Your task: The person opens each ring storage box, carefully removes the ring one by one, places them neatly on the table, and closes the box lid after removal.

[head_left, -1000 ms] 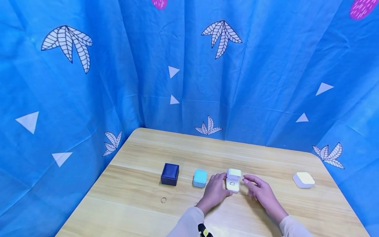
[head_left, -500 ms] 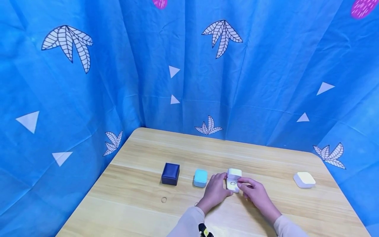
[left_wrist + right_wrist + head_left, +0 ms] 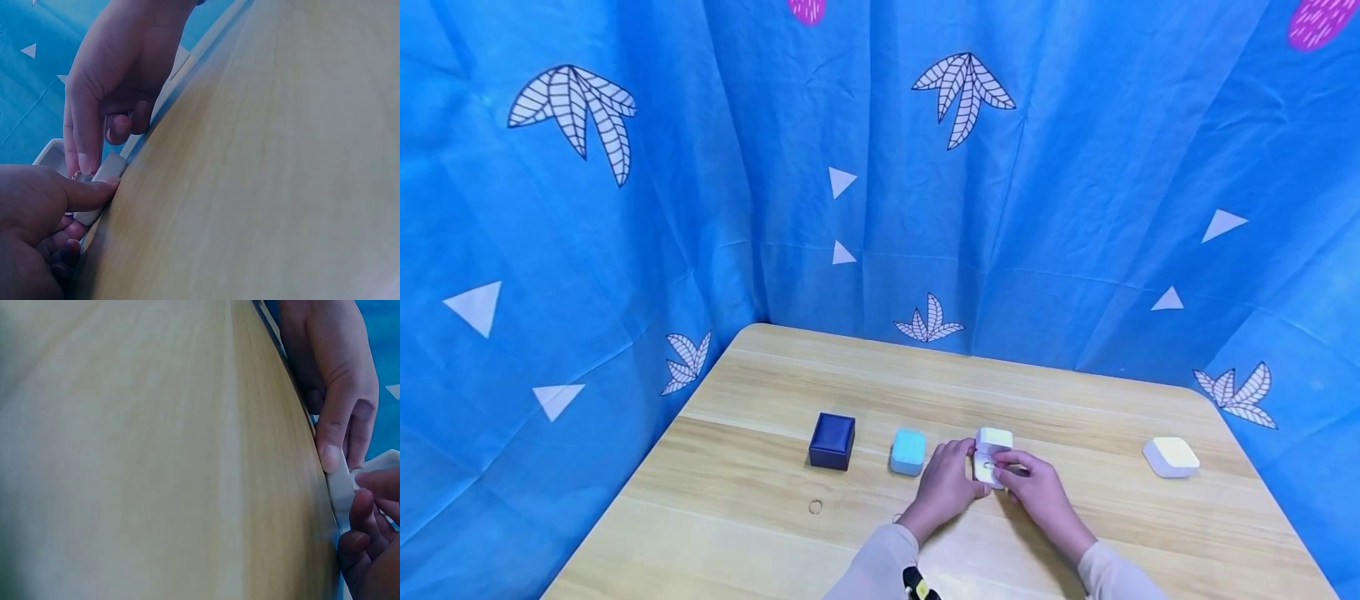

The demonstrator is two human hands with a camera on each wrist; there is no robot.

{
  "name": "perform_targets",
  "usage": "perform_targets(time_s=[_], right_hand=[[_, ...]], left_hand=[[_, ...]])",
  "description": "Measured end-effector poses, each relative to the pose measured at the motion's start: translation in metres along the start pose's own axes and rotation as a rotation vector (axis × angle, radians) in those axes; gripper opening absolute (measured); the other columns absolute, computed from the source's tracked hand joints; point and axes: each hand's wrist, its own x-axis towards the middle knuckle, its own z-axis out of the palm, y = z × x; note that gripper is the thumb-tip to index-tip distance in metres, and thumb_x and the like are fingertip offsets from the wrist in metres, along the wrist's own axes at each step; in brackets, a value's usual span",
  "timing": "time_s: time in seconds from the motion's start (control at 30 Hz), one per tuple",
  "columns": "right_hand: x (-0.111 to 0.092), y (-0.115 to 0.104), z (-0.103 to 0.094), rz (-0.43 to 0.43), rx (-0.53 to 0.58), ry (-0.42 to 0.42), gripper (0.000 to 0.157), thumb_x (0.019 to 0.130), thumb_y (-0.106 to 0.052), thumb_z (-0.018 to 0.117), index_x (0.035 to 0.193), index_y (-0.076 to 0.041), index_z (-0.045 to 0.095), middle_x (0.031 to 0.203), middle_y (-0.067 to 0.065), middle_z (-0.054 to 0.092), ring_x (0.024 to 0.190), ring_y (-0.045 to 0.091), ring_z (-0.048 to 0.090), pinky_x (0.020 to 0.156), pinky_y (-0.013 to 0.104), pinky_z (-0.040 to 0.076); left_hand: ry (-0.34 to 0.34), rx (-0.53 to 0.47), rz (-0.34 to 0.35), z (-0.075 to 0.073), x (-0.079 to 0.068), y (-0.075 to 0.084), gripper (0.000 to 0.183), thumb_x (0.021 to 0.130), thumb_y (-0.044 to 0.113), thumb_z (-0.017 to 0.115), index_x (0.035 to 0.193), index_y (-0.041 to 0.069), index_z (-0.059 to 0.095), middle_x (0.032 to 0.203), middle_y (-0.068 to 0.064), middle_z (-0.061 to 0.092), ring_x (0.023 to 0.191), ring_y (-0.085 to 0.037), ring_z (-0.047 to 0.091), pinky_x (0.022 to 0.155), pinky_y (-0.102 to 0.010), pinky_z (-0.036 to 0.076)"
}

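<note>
Table (image 3: 722,492) of pale wood bears open box (image 3: 982,470) before blue fabric (image 3: 880,196).

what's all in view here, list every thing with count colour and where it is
navy jewellery box: 1, dark blue, table's left half
turquoise jewellery box: 1, turquoise, right of the navy one
open ring box: 1, white, right of the turquoise one
boxed ring: 1, colour unclear, inside the open ring box
closed box: 1, white, far right
loose ring: 1, gold-toned, nearer than the navy box
apparent ring: 1, colour unclear, partly hidden by left wrist
table: 1, light wood, beneath
printed curtain: at least 1, blue, around table
left hand: 1, gripping open ring box
right hand: 1, fingertips at boxed ring
sleeves: 2, pale, forearms
band: 1, black-yellow, left sleeve
</note>
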Motion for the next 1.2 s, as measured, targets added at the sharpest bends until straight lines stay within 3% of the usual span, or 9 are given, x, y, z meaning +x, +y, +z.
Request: perform_targets(time_s=[0.5, 0.9, 1.2], right_hand=[[0.006, 0.007, 0.002, 0.027, 0.000, 0.048, 0.020, 0.089, -0.008, 0.073, 0.109, -0.005, 0.076, 0.106, 0.011, 0.072, 0.053, 0.012, 0.053, 0.048, 0.024, 0.046], [0.006, 0.010, 0.002, 0.033, 0.090, 0.071, 0.021, 0.085, -0.007, 0.078, 0.104, 0.002, 0.076, 0.064, 0.006, 0.062, 0.047, 0.011, 0.047, 0.043, 0.023, 0.040], [0.007, 0.010, 0.004, 0.071, 0.157, 0.097, 0.024, 0.084, -0.005, 0.077, 0.106, 0.005, 0.075, 0.066, 0.003, 0.063, 0.048, 0.010, 0.047, 0.044, 0.023, 0.040]], left_hand=[[0.009, 0.017, 0.016, 0.000, -0.001, 0.000, 0.074, 0.073, 0.032, 0.089, 0.138, 0.013, 0.059, 0.124, 0.001, 0.065, 0.113, -0.017, 0.056, 0.097, -0.032, 0.049], [0.010, 0.006, 0.019, 0.001, 0.000, -0.001, 0.073, 0.073, 0.031, 0.089, 0.137, 0.013, 0.060, 0.120, 0.003, 0.066, 0.110, -0.015, 0.056, 0.094, -0.031, 0.049], [0.011, -0.002, 0.020, -0.001, -0.001, 0.000, 0.073, 0.073, 0.030, 0.089, 0.137, 0.013, 0.060, 0.120, 0.003, 0.066, 0.111, -0.015, 0.056, 0.095, -0.031, 0.049]])
